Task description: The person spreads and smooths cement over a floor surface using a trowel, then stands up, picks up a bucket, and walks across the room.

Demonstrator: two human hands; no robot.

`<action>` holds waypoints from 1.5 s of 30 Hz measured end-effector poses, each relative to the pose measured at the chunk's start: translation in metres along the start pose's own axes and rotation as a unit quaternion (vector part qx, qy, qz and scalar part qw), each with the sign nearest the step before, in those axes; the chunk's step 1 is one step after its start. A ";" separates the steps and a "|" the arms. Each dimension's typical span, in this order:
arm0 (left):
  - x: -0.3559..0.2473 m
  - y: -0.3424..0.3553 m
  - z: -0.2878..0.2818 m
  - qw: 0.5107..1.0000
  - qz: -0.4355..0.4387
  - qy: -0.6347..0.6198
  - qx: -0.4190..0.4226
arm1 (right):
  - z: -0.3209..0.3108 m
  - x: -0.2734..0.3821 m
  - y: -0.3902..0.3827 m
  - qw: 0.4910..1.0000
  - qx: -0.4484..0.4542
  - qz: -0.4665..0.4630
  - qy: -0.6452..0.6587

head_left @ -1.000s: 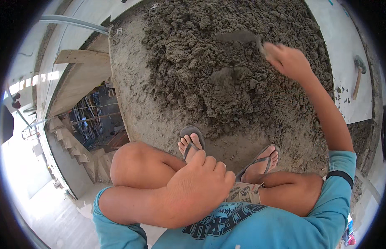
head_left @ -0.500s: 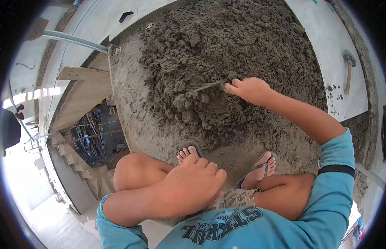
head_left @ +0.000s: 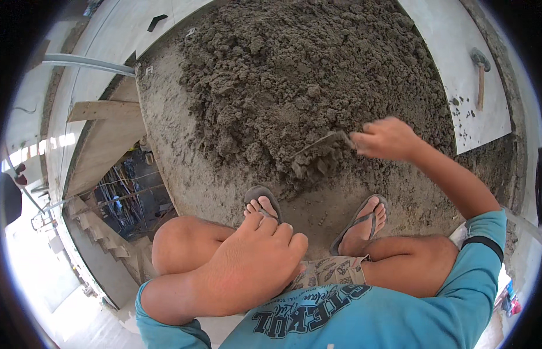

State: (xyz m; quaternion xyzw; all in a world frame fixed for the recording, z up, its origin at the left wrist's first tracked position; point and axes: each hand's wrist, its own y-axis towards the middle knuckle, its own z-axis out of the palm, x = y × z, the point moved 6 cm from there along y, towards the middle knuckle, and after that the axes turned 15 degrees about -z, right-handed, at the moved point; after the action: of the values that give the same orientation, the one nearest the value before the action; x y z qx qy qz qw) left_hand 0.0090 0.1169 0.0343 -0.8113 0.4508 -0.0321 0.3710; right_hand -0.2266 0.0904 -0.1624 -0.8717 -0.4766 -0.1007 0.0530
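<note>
My right hand (head_left: 381, 138) grips a trowel (head_left: 335, 142) caked with mortar, its blade low in the broad pile of dark, wet, crumbly mortar (head_left: 294, 64), at the pile's near side. My left hand (head_left: 253, 262) hangs over my lap with curled fingers; whatever is inside it, if anything, is hidden. My sandalled feet (head_left: 358, 227) rest on the mortar-smeared slab (head_left: 172, 110) at the near edge of the pile, and my bare knees are bent up beside my hands.
At the left a stairwell opening (head_left: 128, 198) drops past concrete steps (head_left: 102, 224), below a wooden board (head_left: 99, 110) and a metal bar (head_left: 87, 63). At the right a pale panel (head_left: 480, 125) carries a mallet (head_left: 479, 81) and crumbs. A black angled piece (head_left: 156, 22) lies at the top left.
My right hand and trowel first swung down toward me and leftward through the mortar, then shifted back to the right, slightly lower. My left hand stays curled over my lap.
</note>
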 end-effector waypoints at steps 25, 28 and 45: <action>0.026 0.030 -0.005 0.994 0.034 -0.037 -0.095 | -0.004 -0.255 0.217 0.981 0.022 0.193 0.023; 0.027 0.040 -0.008 0.994 0.040 -0.042 -0.098 | -0.007 -0.306 0.226 0.957 -0.038 0.287 0.034; 0.075 0.057 -0.023 0.992 0.046 -0.097 -0.070 | -0.026 -0.264 0.121 0.797 -0.163 0.440 0.380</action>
State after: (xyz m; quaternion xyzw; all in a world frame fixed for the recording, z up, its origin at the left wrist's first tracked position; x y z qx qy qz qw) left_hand 0.0036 0.0293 -0.0065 -0.8128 0.4507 0.0959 0.3564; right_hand -0.2669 -0.1960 -0.1961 -0.8748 0.0404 -0.4660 0.1262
